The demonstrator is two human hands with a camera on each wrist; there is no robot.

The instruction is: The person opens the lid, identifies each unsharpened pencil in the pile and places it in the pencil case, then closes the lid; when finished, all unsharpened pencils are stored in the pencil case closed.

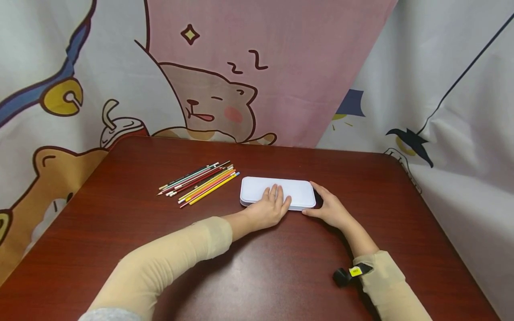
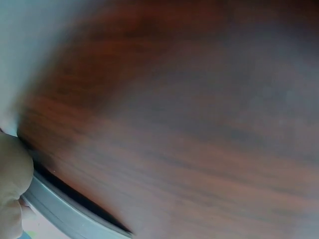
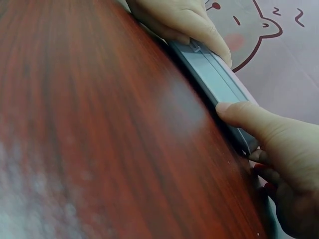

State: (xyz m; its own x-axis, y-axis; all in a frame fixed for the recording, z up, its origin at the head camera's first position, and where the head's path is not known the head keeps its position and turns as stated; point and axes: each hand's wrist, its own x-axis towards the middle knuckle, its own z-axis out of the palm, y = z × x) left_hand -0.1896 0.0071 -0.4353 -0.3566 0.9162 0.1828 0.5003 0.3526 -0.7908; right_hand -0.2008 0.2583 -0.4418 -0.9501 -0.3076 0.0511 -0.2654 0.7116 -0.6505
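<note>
A flat white pencil case (image 1: 299, 192) with rounded corners lies closed on the table. My left hand (image 1: 268, 209) rests on the front part of its lid, fingers straight and spread. In the right wrist view the left hand (image 3: 182, 20) is beside a small clasp (image 3: 194, 46) on the front side. My right hand (image 1: 331, 208) grips the case's right end, thumb at the front and fingers round behind. Only part of the left hand (image 2: 14, 169) and the case's rim (image 2: 75, 211) show in the left wrist view.
Several coloured pencils (image 1: 209, 185) lie in a loose bundle left of the case. The dark red wooden table (image 1: 273, 276) ends at a printed curtain (image 1: 305, 80) behind it. A black wrist camera (image 1: 343, 277) with a yellow label sits on the right sleeve.
</note>
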